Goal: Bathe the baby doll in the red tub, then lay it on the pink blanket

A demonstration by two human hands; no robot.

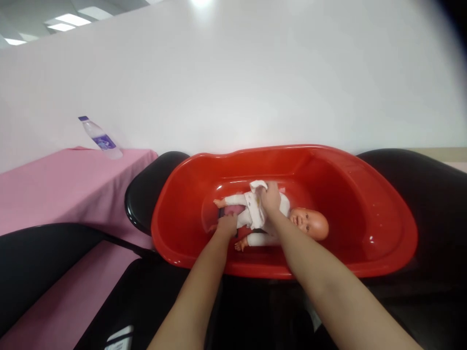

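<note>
A baby doll [311, 224] lies on its back in a red baby bathtub [386, 253], head to the right and feet to the left. It wears a white long-sleeved top [254, 210], rucked up at the front. Over the doll's middle, my right hand [270, 197] is closed on a bunched edge of that top. My left hand [227, 225] is closed down by the doll's legs; its fingers are mostly hidden, so what they grip is unclear. Beside it lies a mauve and dark cloth [234, 210], partly under the doll.
Black chairs stand around the tub, one chair [153, 184] at its left end and another dark seat [434, 209] at the right. A labelled plastic bottle [103, 141] is on a pink-covered table [73, 180]. Behind everything rises a white wall [255, 87].
</note>
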